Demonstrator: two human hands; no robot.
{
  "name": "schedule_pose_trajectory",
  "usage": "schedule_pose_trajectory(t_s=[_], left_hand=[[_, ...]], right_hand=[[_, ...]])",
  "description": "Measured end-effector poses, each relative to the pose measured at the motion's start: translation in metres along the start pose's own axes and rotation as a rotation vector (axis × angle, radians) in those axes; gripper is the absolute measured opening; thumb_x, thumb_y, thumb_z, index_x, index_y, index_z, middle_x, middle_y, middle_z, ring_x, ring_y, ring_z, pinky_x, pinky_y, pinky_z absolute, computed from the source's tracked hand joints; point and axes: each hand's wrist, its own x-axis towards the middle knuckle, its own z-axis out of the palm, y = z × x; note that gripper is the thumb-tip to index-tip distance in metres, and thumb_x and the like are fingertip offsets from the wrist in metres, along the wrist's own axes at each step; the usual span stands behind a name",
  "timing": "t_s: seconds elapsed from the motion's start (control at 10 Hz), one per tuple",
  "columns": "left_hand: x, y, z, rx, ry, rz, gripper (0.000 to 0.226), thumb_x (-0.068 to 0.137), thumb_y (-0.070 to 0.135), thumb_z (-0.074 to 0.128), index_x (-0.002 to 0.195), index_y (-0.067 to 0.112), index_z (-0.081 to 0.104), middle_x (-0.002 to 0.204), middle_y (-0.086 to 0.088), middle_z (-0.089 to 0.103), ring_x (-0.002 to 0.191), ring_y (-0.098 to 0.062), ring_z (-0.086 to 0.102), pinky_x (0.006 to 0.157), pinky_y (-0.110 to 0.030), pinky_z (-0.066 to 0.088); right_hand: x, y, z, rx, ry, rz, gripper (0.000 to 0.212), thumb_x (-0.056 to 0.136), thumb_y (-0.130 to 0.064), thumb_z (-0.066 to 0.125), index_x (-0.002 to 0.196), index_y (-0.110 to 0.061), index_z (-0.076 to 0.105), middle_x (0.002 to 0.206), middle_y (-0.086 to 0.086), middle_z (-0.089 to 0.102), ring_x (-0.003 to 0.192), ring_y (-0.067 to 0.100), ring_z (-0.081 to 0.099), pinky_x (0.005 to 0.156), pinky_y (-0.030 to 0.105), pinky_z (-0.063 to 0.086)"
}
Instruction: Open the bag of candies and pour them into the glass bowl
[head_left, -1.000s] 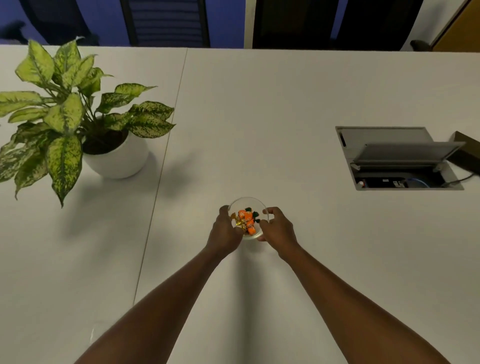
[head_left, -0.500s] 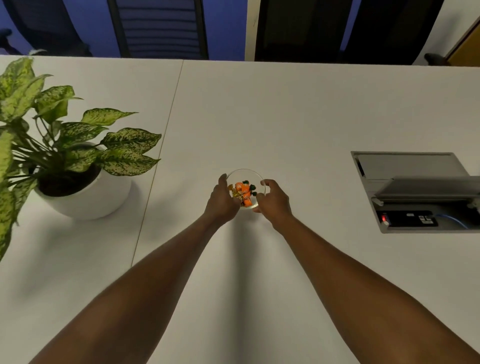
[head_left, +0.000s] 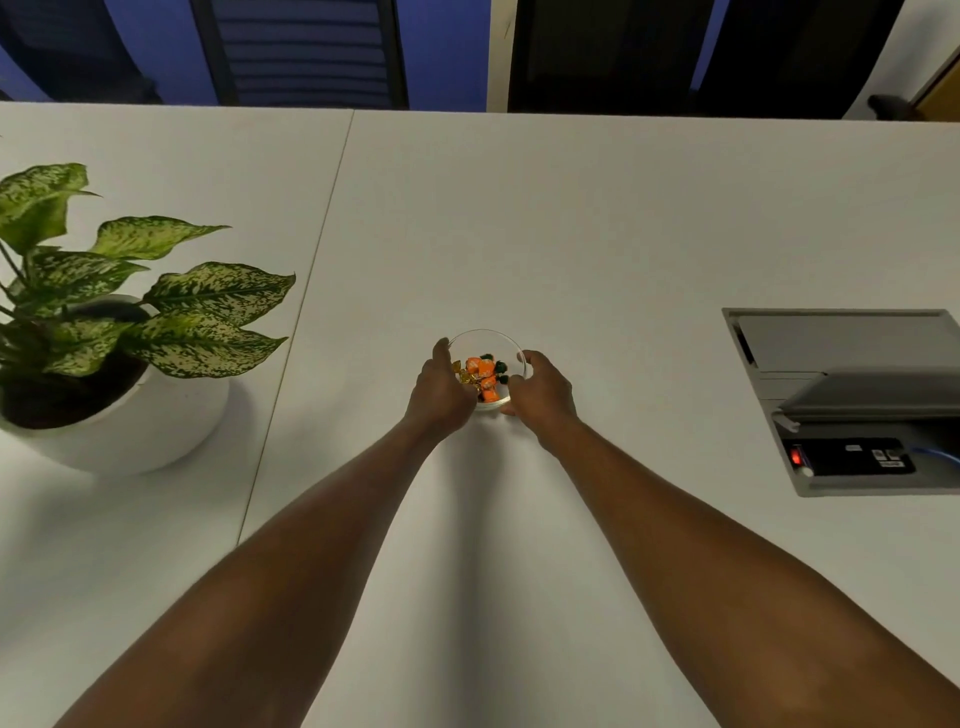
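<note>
A small glass bowl stands on the white table, out in front of me at arm's length. Inside it lie several wrapped candies, orange, yellow and dark green. My left hand cups the bowl's left side, thumb along the rim. My right hand holds its right side, fingers curled against the glass. Both arms are stretched straight out. No candy bag is in view.
A potted plant with speckled green leaves in a white pot stands at the left. An open cable box with its lid raised is set into the table at the right. Dark chairs line the far edge.
The bowl has been pushed away from me, with both hands staying on its sides. My head has leaned forward, so the plant and cable box now sit lower in view.
</note>
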Motion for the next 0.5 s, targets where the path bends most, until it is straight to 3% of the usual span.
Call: schedule_pose_trajectory(t_s=[0.2, 0.4, 0.5], left_hand=[[0.004, -0.001, 0.002, 0.018, 0.001, -0.011, 0.077, 0.091, 0.016, 0.057, 0.158, 0.012, 0.018, 0.147, -0.021, 0.049, 0.132, -0.037, 0.051, 0.093, -0.034, 0.04], [-0.022, -0.005, -0.001, 0.01, 0.008, -0.06, 0.085, 0.095, 0.034, 0.059, 0.16, 0.01, 0.009, 0.155, -0.022, 0.039, 0.139, -0.037, 0.046, 0.107, -0.044, 0.042], [-0.053, -0.012, -0.004, 0.047, 0.009, -0.086, 0.087, 0.097, 0.037, 0.058, 0.161, 0.009, 0.007, 0.156, -0.023, 0.037, 0.14, -0.038, 0.044, 0.109, -0.046, 0.041]], right_hand=[[-0.002, 0.001, 0.0, -0.016, -0.015, -0.034, 0.052, 0.095, -0.025, 0.057, 0.145, -0.024, 0.047, 0.127, 0.013, 0.065, 0.078, 0.03, 0.078, 0.081, 0.044, 0.065], [-0.028, 0.014, -0.007, -0.148, -0.066, -0.031, 0.077, 0.095, -0.051, 0.059, 0.158, -0.02, 0.026, 0.134, 0.015, 0.065, 0.116, 0.036, 0.068, 0.101, 0.047, 0.055], [-0.058, 0.026, -0.017, -0.294, -0.073, -0.1, 0.076, 0.098, -0.047, 0.058, 0.159, -0.015, 0.026, 0.143, 0.019, 0.059, 0.13, 0.033, 0.058, 0.105, 0.039, 0.046]])
